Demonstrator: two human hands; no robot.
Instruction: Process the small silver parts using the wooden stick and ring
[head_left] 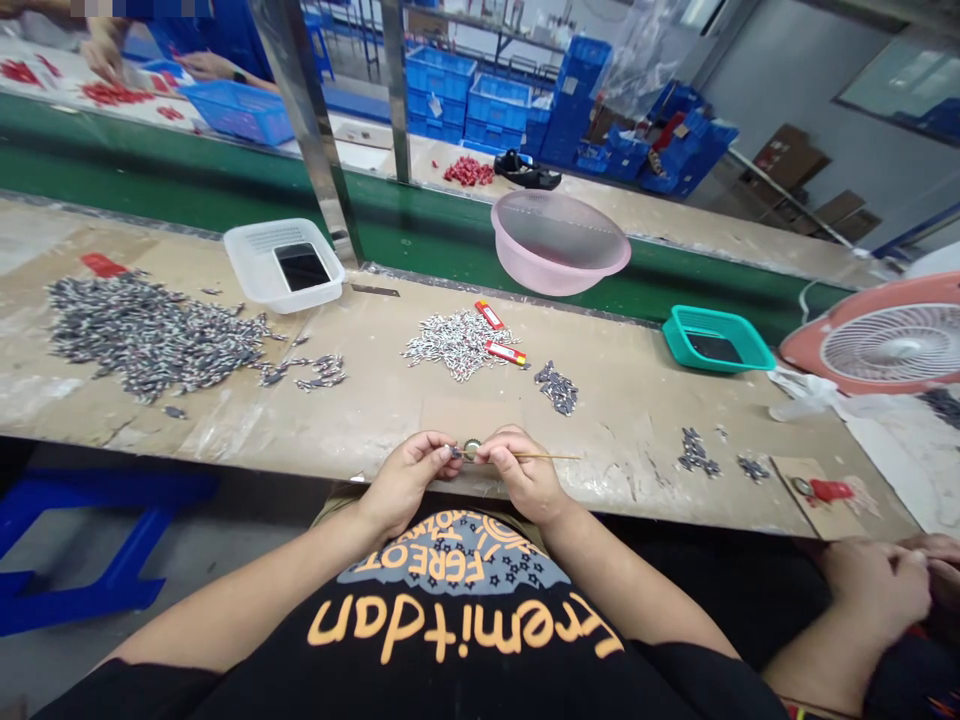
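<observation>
Near the table's front edge, my left hand [413, 474] pinches a small dark part [454, 453] between thumb and fingers. My right hand [523, 475] grips a thin wooden stick [551, 457], whose long end points right and whose other end meets the small part. A bottle cap [472, 447] lies between my hands on a piece of cardboard; what is in it I cannot make out. Beyond my hands lies a heap of small white-and-dark parts [457, 345] with red glue packets [505, 353] on it. A smaller pile of dark parts [557, 388] sits to its right.
A large heap of grey parts [150, 335] covers the left. Behind stand a white basket [247, 265] with a phone, a pink basin [559, 260], a green basket [679, 350] and an orange fan [814, 335]. A co-worker's hands [877, 580] are at right. A metal post [307, 120] rises behind.
</observation>
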